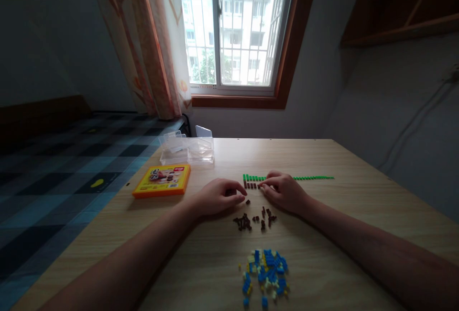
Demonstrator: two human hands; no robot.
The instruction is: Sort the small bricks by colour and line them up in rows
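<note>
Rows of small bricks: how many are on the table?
2: a green row and, nearer the person, a shorter brown row; the right hand hides part of the green.

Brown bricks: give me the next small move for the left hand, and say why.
The left hand should probably pick up the lone brown brick: it lies close to its fingertips, apart from the loose brown pile, while the right hand is at the end of the short brown row.

Curved fingers (234, 200), both forearms (150, 246) forward
</note>
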